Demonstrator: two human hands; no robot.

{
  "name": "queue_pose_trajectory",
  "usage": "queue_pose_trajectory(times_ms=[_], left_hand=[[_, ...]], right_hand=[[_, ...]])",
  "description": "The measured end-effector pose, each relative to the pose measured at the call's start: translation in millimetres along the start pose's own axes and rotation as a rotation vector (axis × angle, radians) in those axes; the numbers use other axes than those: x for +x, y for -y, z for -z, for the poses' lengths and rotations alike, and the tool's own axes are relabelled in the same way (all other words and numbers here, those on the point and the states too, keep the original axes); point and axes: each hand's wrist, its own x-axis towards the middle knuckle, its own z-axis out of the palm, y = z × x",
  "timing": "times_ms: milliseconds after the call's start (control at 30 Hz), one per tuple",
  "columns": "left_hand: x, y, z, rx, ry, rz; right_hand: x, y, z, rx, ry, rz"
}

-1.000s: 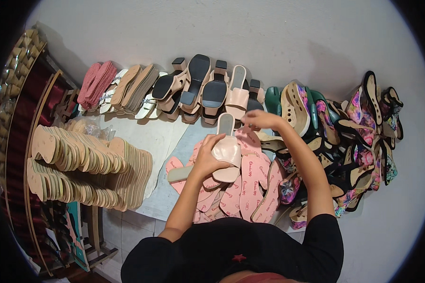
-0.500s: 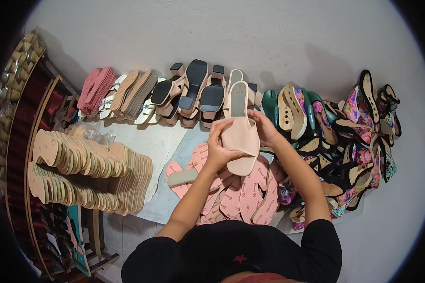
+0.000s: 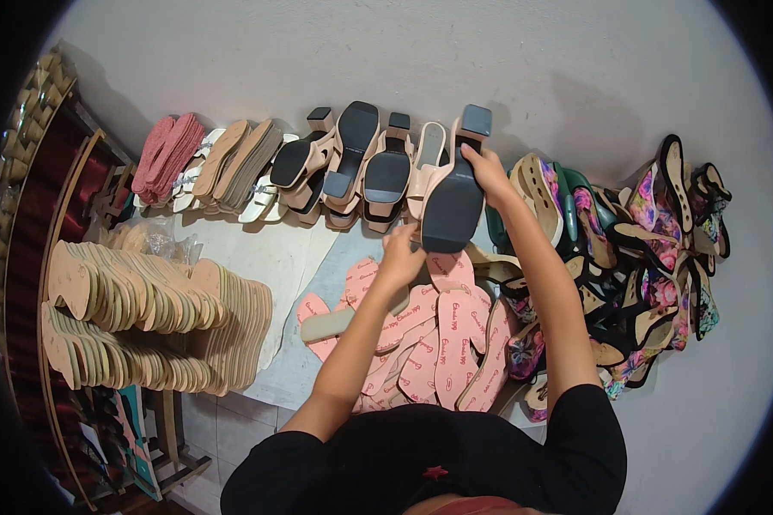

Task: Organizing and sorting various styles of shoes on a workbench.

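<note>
Flipped over since half a second ago, our beige sandal now shows its dark sole, with the block heel pointing far. Our right fingers pinch it at the narrow waist near the heel, thumb laid across the sole. We have our left fingers bent at the near left edge of the toe; whether they pinch it, we cannot tell. We hold the sandal above the desk, just far of the heap of pink printed insoles. Farther left, a row of upturned beige sandals leans by the wall. Floral sandals crowd the right; stacked tan insoles stand at near left.
</note>
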Motion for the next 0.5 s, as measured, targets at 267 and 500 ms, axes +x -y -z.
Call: queue_pose_trajectory(times_ms=[267,500], left_hand=[[31.2,-1.7,13.0,0.062,0.04,-0.065],[43.5,1.2,-12.6,0.301,0.226,-0.255]], right_hand=[[103.1,-53.0,-15.3,-0.54,-0.12,0.209],[116.7,-80.4,-23.5,-0.724,-0.36,0.363]])
